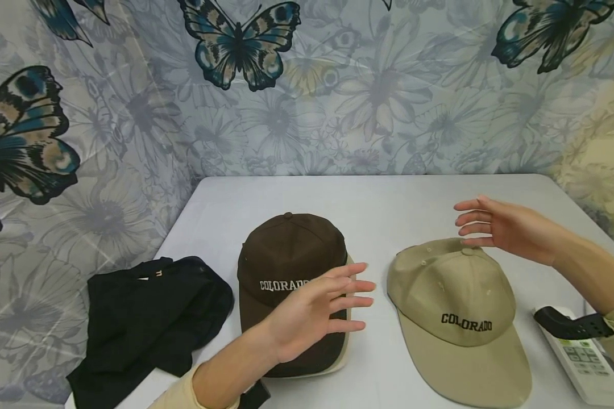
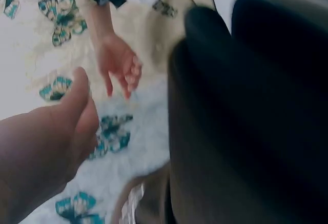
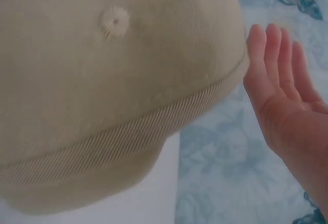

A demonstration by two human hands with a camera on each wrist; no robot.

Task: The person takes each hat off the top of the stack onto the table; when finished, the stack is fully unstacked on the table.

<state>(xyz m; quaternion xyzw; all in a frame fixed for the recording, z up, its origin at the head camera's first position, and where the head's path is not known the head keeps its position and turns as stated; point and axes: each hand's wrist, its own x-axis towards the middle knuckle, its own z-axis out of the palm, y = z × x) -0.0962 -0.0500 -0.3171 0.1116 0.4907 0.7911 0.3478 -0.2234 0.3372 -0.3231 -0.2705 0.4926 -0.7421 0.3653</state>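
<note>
The left hand (image 1: 307, 309) hung wide open over the brown cap (image 1: 286, 267). The right hand (image 1: 501, 227) hung open, holding nothing, above the tan cap (image 1: 455, 301).

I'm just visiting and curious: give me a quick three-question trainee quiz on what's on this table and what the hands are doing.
1. True or false: the left hand grips the brown cap.
2. Which word is stitched on the tan cap? A) Nevada B) Colorado C) Texas
3. Fill in: the black cloth lies to the ____ of the brown cap in the head view.

Key
1. False: its fingers are spread straight above the cap and hold nothing; the right hand hovers likewise over the tan cap.
2. B.
3. Left.
</note>
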